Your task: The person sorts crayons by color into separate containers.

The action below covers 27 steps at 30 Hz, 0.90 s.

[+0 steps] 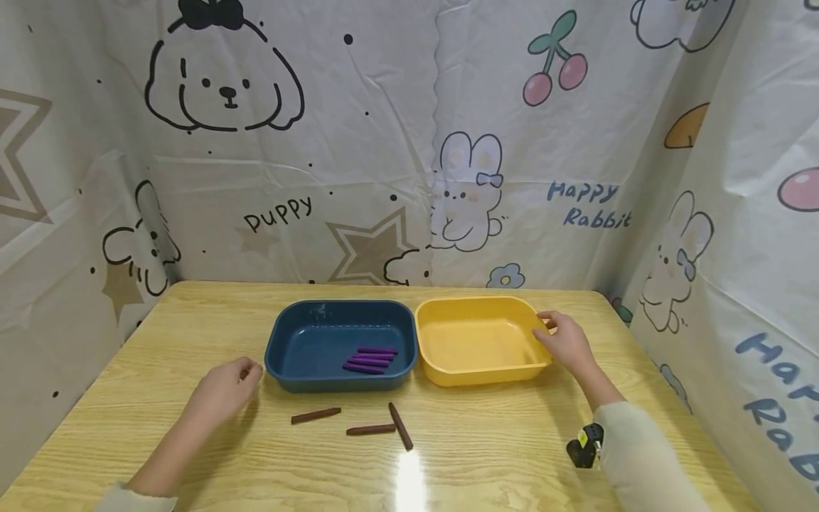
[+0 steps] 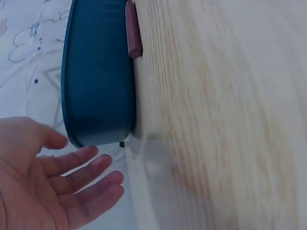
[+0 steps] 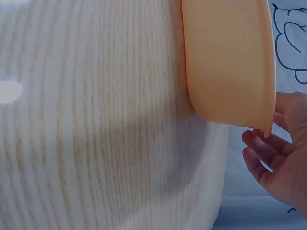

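My right hand [image 1: 566,341] is at the right end of a yellow plastic tray [image 1: 483,375]. In the right wrist view its thumb lies over the inner side of the rim [image 3: 271,72] and the fingers curl beneath it, pinching the edge. My left hand [image 1: 224,387] hovers just off the left end of a dark blue tray [image 1: 339,384], holding nothing. Its fingers [image 2: 91,175] are relaxed and spread in the left wrist view. Several purple crayons [image 1: 370,360] lie together inside the blue tray, toward its right. Inside the yellow tray nothing shows.
Three brown crayons lie on the wooden table [image 1: 499,455] before the blue tray: one at left [image 1: 316,415], one in the middle [image 1: 371,429], one slanted [image 1: 400,427]. The trays stand side by side. A printed curtain [image 1: 358,156] surrounds the table's back and sides.
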Tool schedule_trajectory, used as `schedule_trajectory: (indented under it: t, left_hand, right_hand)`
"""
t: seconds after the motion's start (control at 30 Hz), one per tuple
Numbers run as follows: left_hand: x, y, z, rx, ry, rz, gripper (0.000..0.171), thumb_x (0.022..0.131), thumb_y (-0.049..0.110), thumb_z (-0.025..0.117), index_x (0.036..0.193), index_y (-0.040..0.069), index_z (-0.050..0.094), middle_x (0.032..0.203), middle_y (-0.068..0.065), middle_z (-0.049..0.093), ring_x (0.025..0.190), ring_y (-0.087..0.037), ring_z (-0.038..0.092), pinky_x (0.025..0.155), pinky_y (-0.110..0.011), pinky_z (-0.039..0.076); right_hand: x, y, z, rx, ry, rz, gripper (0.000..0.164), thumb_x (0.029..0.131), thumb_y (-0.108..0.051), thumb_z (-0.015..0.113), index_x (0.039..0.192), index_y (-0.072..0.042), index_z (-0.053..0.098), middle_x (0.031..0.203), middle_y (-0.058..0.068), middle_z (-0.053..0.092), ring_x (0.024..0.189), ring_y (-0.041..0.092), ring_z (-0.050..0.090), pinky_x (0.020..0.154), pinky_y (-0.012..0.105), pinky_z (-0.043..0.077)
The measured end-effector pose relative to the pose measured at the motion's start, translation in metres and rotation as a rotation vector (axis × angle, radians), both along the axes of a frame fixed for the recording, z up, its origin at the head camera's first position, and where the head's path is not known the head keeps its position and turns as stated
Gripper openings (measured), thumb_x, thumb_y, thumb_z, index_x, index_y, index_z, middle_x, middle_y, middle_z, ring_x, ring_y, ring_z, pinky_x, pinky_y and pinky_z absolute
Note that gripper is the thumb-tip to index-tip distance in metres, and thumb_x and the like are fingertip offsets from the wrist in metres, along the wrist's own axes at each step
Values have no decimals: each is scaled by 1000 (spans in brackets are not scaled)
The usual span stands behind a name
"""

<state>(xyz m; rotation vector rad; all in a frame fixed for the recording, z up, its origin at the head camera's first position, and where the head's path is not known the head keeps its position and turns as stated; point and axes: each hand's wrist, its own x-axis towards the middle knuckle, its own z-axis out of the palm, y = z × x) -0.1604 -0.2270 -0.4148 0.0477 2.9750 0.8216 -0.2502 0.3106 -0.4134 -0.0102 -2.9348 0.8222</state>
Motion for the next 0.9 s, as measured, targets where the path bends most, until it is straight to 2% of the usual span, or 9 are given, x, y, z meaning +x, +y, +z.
schedule_trajectory:
  t: [0.13, 0.27, 0.37, 0.5, 0.63, 0.73, 0.9]
  left_hand:
    - [5, 5, 3, -50, -44, -59, 26, 92, 22, 51, 102, 2, 64, 96, -12, 67, 86, -26, 62, 70, -43, 49]
    - [10, 15, 3, -60, -66, -135, 16, 89, 20, 59, 96, 8, 66, 93, -6, 67, 86, -23, 62, 71, -42, 50]
    - [12, 24, -1, -51, -30, -205, 12, 87, 18, 63, 94, 10, 68, 92, -2, 67, 87, -21, 62, 74, -40, 51]
    - [15, 35, -9, -63, 54, -315, 11, 83, 17, 68, 94, 13, 68, 90, 2, 66, 85, -16, 61, 74, -36, 51]
    - [16, 43, -17, -104, 115, -403, 15, 81, 17, 70, 95, 14, 68, 85, 6, 62, 76, -7, 55, 67, -28, 48]
    - [16, 49, -22, -121, 139, -449, 15, 81, 17, 70, 96, 12, 68, 84, 6, 60, 74, -6, 54, 64, -26, 47]
    - [16, 56, -28, -149, 207, -473, 15, 81, 15, 70, 96, 10, 69, 83, 5, 59, 76, -10, 57, 64, -26, 48]
  right_hand:
    - [1, -1, -4, -28, -31, -19, 47, 92, -19, 55, 132, 2, 45, 121, 32, 51, 101, 39, 53, 82, 46, 47]
    - [2, -3, -7, -46, -35, -24, 49, 92, -18, 54, 135, 3, 42, 121, 33, 51, 105, 41, 52, 85, 48, 47]
    - [3, -3, -9, -64, -35, -27, 50, 92, -17, 54, 136, 3, 40, 121, 34, 51, 107, 43, 51, 86, 49, 47]
    - [3, -3, -11, -70, -36, -32, 51, 92, -16, 54, 137, 2, 39, 120, 33, 51, 108, 43, 51, 87, 50, 47]
    - [3, -2, -13, -78, -38, -35, 51, 92, -16, 54, 137, 2, 39, 120, 33, 52, 108, 43, 51, 86, 49, 48]
    - [3, -2, -13, -87, -39, -37, 51, 92, -16, 54, 137, 1, 39, 120, 33, 52, 107, 42, 52, 84, 47, 49]
    - [4, -1, -12, -101, -28, -39, 51, 92, -16, 54, 137, 1, 39, 120, 32, 52, 104, 40, 53, 79, 43, 51]
